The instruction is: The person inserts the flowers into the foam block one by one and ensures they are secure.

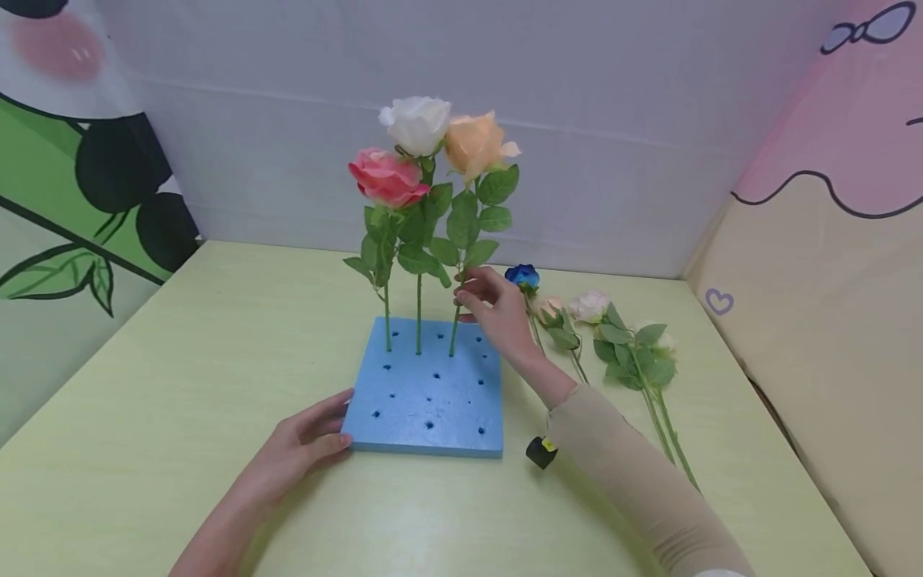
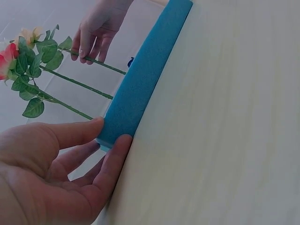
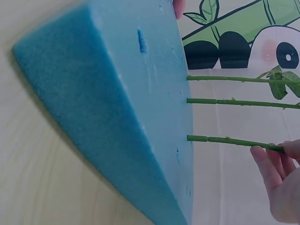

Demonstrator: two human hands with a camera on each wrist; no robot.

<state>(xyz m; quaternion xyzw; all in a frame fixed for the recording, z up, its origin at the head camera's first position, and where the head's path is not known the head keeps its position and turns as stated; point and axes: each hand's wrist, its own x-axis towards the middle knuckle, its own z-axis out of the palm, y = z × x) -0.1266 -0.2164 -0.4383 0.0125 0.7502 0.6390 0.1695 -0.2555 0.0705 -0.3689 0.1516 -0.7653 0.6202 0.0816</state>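
Note:
A blue foam board (image 1: 411, 401) with several holes lies on the table. Three artificial roses stand upright in it: a pink rose (image 1: 389, 178), a white rose (image 1: 416, 126) and a peach rose (image 1: 476, 146). My right hand (image 1: 499, 312) pinches the peach rose's green stem (image 3: 225, 140) below its leaves, and the stem's lower end is in a hole. At the board's near left corner, my left hand (image 1: 299, 449) holds the edge between thumb (image 2: 79, 133) and fingers. The right wrist view shows all three stems entering the board's face.
Right of the board lie more artificial flowers: a blue rose (image 1: 522, 276), a small peach one (image 1: 550, 307) and a pale pink rose (image 1: 590, 307) beside leafy stems (image 1: 649, 369). A small black object (image 1: 541, 453) sits by the right sleeve. A pale wall covering (image 1: 288, 160) rises behind the table.

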